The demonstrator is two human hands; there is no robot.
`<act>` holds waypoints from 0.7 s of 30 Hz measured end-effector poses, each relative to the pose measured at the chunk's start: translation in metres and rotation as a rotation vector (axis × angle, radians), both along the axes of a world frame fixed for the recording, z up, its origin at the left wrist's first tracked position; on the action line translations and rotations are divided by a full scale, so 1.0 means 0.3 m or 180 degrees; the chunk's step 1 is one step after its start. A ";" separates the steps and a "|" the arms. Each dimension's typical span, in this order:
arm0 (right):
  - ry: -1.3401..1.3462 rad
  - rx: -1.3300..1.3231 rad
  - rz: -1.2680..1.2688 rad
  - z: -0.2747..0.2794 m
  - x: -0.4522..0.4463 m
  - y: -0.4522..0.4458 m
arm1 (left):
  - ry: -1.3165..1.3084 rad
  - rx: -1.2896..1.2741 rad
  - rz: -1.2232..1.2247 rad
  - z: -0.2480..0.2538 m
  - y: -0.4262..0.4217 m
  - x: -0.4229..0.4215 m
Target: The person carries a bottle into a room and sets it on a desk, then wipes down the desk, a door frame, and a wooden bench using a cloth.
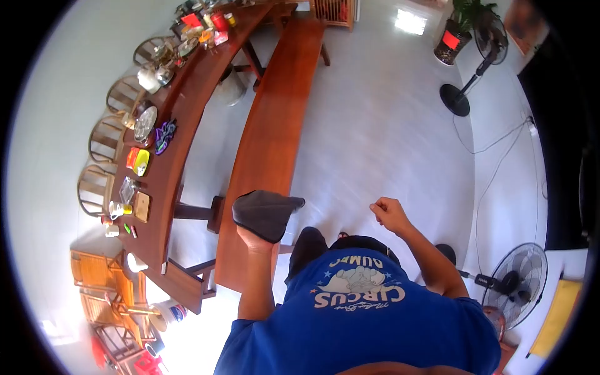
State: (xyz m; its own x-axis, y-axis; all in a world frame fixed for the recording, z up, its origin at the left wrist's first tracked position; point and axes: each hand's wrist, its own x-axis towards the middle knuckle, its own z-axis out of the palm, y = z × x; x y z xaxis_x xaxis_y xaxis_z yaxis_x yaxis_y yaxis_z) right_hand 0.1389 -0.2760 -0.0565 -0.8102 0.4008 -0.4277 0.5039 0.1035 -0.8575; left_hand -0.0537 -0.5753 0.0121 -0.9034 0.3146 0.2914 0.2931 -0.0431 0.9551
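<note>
A dark grey cloth (264, 212) lies over my left hand (255, 239), which is raised above the near part of a long reddish-brown bench (269, 125). The cloth covers most of the fingers, and one corner of it sticks out to the right. My right hand (390, 214) is held over the pale floor, to the right of the bench. Its fingers are curled inward, and whatever they may hold is too small to make out.
A long dark wooden table (187, 150) with dishes, a purple cloth (165, 137) and a yellow tray (142, 162) runs along the left. Wooden chairs (103, 137) stand behind it. Two fans (455, 100) and a potted plant (451, 44) are at the right, with loose cables by the wall.
</note>
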 end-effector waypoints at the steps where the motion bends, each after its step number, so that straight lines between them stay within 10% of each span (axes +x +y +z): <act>1: -0.0064 0.0003 0.0007 -0.016 -0.027 0.022 | 0.0424 -0.0635 0.0243 -0.101 -0.029 -0.068; 7: -0.0301 -0.0104 -0.0062 -0.111 -0.209 0.121 | 0.2918 -0.4714 0.0437 0.096 0.073 -0.349; 21: -0.0632 0.0147 -0.0702 -0.033 -0.739 0.414 | 0.2382 -0.4450 -0.0064 0.000 0.351 -1.255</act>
State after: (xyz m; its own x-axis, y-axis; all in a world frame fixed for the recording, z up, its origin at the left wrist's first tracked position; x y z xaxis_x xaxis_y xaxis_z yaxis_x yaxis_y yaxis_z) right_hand -0.0829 -0.1520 -0.0664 -0.6037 0.5807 -0.5463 0.6760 0.0095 -0.7369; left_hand -0.4303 -0.4699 0.0121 -0.6870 0.7145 0.1325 0.7061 0.6994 -0.1109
